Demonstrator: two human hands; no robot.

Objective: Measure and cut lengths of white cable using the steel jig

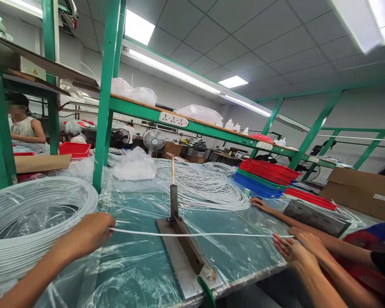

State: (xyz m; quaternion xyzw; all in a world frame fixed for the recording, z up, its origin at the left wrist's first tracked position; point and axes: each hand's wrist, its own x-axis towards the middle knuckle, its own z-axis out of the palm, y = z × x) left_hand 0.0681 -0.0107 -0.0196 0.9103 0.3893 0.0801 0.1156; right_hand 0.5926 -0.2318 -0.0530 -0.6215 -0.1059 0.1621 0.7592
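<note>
A thin white cable (192, 235) runs nearly level across the bench, taut or almost so. My left hand (93, 233) is closed on its left end, beside a large coil of white cable (45, 192). At the right, my right hand (290, 252) lies just under the cable's other end with its fingers stretched out. A co-worker's hand (311, 244) reaches in behind it, at the cable's tip. Between my hands stands a hand-lever cutter (189, 250) on a metal plate, its lever raised. The cable passes across the cutter; whether it touches is unclear.
Loose coils of white cable (208, 184) spread over the back of the bench. Another hand of a person (259, 204) rests beside them. Stacked red and blue trays (263, 175), a metal block (316, 217) and a cardboard box (362, 192) stand right. A green post (104, 98) rises left.
</note>
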